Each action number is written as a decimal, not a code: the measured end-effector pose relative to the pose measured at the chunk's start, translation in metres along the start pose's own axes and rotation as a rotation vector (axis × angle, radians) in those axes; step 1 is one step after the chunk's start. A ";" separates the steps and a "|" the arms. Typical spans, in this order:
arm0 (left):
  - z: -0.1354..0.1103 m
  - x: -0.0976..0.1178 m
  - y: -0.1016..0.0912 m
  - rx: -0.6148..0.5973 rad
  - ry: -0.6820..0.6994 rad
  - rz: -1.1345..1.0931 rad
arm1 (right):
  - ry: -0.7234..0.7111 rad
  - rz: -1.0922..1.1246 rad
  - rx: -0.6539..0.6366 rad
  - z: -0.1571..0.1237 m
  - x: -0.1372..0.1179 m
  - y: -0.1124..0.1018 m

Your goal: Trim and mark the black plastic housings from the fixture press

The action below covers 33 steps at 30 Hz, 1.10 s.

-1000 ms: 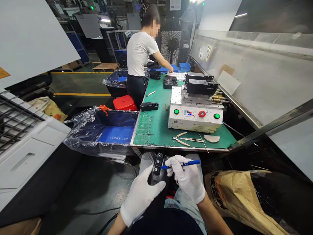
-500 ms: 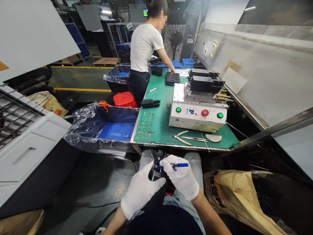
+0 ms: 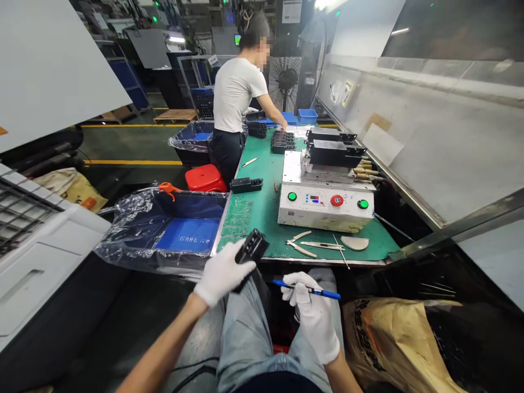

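My left hand (image 3: 221, 272), in a white glove, is closed around a black plastic part (image 3: 250, 248) and holds it out at the front left edge of the green table (image 3: 262, 210). Over my lap, my gloved right hand (image 3: 313, 314) pinches a blue pen-like tool (image 3: 307, 290) that lies level, tip to the left. The two hands are apart. A blue bin lined with clear plastic (image 3: 172, 229) stands just left of the black part.
A white control box (image 3: 325, 204) with green and red buttons sits on the table, with tweezers and cutters (image 3: 305, 246) before it. Another black part (image 3: 245, 185) lies further back. A person in a white shirt (image 3: 235, 98) works at the far end. A brown sack (image 3: 401, 338) is at my right.
My left hand has carried the black part up and left from my lap to the table's edge. The right hand stayed over my lap with the blue tool, now away from the part.
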State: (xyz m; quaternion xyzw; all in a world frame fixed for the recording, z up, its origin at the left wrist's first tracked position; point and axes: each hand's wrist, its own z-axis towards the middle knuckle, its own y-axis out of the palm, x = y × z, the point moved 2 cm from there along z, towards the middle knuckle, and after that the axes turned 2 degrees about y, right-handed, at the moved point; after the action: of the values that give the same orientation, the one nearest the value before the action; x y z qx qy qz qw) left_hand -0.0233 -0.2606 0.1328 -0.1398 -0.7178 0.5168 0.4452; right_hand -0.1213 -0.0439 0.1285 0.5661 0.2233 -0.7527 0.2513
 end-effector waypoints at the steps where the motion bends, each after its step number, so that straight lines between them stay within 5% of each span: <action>1: 0.032 -0.009 0.000 0.027 0.072 0.115 | 0.020 0.021 0.033 -0.001 0.003 -0.004; 7: 0.217 -0.048 0.009 0.036 0.251 0.314 | 0.072 -0.029 0.252 0.013 0.024 -0.063; 13: 0.305 -0.051 0.013 0.083 0.365 0.512 | -0.093 -0.321 0.482 0.057 0.015 -0.179; 18: 0.335 -0.022 0.014 0.219 0.297 0.619 | -0.144 -0.530 0.545 0.124 0.004 -0.240; 24: 0.349 0.056 -0.017 0.306 0.248 0.506 | 0.005 -0.722 0.563 0.200 0.036 -0.283; 29: 0.338 0.122 -0.067 0.424 0.344 0.351 | 0.134 -0.854 0.370 0.218 0.056 -0.296; 33: 0.321 0.180 -0.083 0.438 0.525 0.277 | 0.150 -0.865 0.302 0.217 0.063 -0.295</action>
State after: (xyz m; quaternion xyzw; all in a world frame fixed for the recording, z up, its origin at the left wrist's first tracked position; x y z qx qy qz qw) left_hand -0.3550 -0.3752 0.2718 -0.2648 -0.4255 0.6601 0.5596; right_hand -0.4829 0.0420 0.1389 0.5041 0.3444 -0.7694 -0.1880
